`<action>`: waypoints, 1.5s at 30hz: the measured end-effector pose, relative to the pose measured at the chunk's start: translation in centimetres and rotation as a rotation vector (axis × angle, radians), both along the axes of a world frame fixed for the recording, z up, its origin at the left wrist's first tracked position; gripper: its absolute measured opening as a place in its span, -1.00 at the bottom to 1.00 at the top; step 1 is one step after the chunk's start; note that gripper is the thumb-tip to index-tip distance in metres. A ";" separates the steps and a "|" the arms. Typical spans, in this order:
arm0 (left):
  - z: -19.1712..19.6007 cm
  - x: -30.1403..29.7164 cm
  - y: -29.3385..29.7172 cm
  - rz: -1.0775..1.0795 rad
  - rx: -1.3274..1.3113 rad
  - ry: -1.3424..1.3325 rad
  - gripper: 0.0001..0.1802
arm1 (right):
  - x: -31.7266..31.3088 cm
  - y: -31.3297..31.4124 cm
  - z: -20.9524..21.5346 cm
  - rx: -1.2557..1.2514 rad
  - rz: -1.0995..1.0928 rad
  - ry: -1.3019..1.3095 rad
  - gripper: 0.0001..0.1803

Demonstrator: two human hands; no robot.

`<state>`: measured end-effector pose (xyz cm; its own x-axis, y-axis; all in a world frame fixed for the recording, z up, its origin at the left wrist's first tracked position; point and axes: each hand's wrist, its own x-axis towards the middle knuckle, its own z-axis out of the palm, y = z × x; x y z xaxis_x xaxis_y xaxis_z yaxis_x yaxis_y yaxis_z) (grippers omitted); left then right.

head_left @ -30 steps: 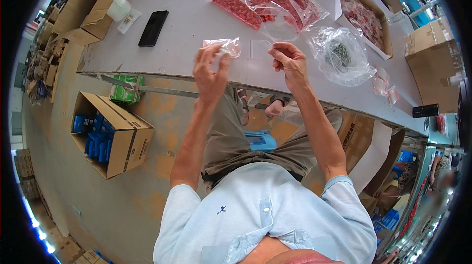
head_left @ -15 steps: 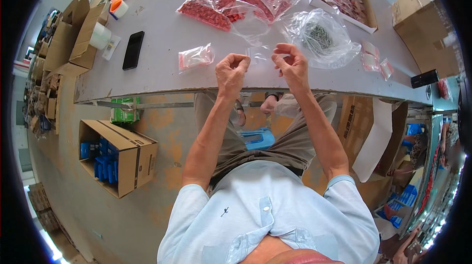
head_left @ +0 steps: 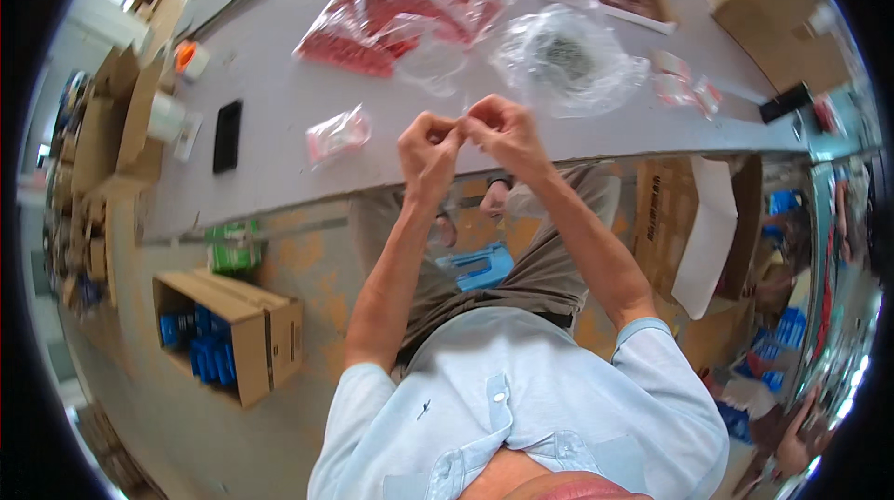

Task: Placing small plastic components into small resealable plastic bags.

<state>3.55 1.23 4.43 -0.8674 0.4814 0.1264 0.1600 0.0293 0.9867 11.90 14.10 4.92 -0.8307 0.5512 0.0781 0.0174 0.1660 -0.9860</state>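
- The left hand and right hand meet at the fingertips over the near side of the table.
- Both have curled fingers, with thumb and fingertips close; I can't tell if they are fully closed or what they hold.
- A thin clear bit of plastic seems to poke up just past the fingertips, pointing away from the person, but it's blurry.
- The big bag of red bits lies ahead, long side slanting, nearer the left hand.
- The bag of gray bits is ahead, nearer the right hand.
- The small packet lies left of the left hand.
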 end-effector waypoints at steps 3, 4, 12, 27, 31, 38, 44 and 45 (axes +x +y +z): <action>-2.1 -0.6 -0.1 -0.018 0.035 0.070 -0.86 | -0.4 0.1 -1.1 0.040 0.004 0.059 -0.86; -2.4 -0.5 -0.1 -0.018 0.035 0.081 -0.87 | -0.3 0.3 -1.3 0.031 0.006 0.072 -0.86; -2.1 1.5 2.0 -0.239 0.120 -0.091 -0.80 | 3.3 2.1 0.1 -0.168 -0.011 0.056 -0.84; -1.1 3.6 3.9 -0.368 0.050 0.124 -0.89 | 8.2 3.3 1.8 0.571 -0.064 0.020 -0.86; -0.3 4.7 4.2 -0.351 0.038 0.170 -0.91 | 9.0 2.3 2.0 0.589 -0.149 0.060 -0.87; 1.2 6.6 4.0 -0.343 0.121 0.162 -0.90 | 11.7 0.5 4.2 0.416 -0.230 0.057 -0.76; 1.9 7.8 3.2 -0.353 0.054 0.253 -0.88 | 11.8 0.3 3.7 0.363 -0.218 0.019 -0.68; 1.7 7.8 3.2 -0.350 0.032 0.307 -0.87 | 11.6 0.4 3.4 0.324 -0.206 0.064 -0.67</action>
